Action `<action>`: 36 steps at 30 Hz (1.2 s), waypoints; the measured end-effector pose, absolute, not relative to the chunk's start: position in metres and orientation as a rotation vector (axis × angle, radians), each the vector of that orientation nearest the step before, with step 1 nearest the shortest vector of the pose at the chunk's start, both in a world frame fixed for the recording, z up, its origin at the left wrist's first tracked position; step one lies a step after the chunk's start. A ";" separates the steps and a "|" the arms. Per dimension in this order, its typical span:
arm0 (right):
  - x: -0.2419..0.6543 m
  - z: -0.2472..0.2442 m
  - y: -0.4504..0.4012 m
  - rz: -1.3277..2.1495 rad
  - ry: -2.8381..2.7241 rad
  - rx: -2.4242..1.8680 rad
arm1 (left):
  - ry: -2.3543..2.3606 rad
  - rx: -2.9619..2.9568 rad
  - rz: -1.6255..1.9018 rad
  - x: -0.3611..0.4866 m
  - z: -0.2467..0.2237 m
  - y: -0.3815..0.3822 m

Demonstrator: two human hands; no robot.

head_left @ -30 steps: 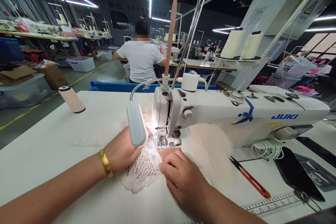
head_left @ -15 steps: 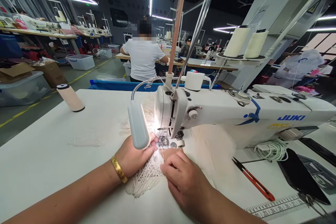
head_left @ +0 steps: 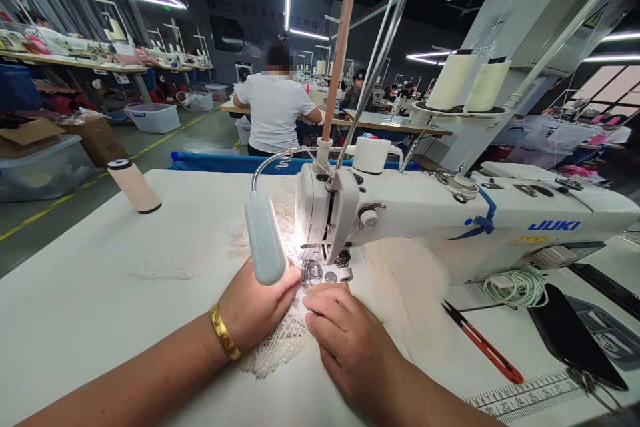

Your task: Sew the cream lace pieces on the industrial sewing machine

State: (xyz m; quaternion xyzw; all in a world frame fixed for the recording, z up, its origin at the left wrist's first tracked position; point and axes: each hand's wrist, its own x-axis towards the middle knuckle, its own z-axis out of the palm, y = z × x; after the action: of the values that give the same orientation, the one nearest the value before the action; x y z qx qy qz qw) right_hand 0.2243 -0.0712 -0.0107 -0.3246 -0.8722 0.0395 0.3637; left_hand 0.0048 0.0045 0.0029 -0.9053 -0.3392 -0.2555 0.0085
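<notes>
White lace fabric (head_left: pixel 277 345) lies under and in front of the needle area of a white sewing machine (head_left: pixel 410 203). My left hand (head_left: pixel 257 300), with a gold bracelet at the wrist, pinches the lace just left of the presser foot (head_left: pixel 313 271); a grey lamp head (head_left: pixel 266 240) partly covers it. My right hand (head_left: pixel 350 340) is closed at the near side of the foot, fingertips on the lace edge beside a small tan piece (head_left: pixel 327 288). Sheer beige fabric (head_left: pixel 405 287) spreads to the right, beneath the machine arm.
A thread cone (head_left: pixel 135 188) stands at the table's left. Red-handled snips (head_left: pixel 483 341), a ruler (head_left: pixel 530 395), a coiled pale cable (head_left: pixel 516 287) and a black flat object (head_left: pixel 575 337) lie at the right. A person in white (head_left: pixel 277 110) sits ahead, back turned.
My left hand has shifted slightly, its fingers now closer together beside the presser foot. My right hand has barely moved, and a little less of the tan piece shows.
</notes>
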 end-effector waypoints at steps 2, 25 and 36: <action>0.224 -0.011 -0.071 0.104 -2.246 -0.848 | -1.076 -2.844 -0.792 0.004 0.004 0.003; 0.225 -0.013 -0.071 0.054 -2.258 -0.865 | -0.860 -2.858 -0.625 0.003 0.006 -0.010; 0.220 -0.009 -0.075 0.019 -2.256 -1.063 | -1.065 -2.922 -0.603 -0.007 -0.002 0.001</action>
State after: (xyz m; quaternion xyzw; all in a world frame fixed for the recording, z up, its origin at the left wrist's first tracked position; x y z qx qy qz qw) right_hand 0.2196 -0.0748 -0.0093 -0.4041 -0.8576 0.0073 0.3182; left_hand -0.0073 0.0008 -0.0017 -0.9223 -0.3361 -0.1904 -0.0132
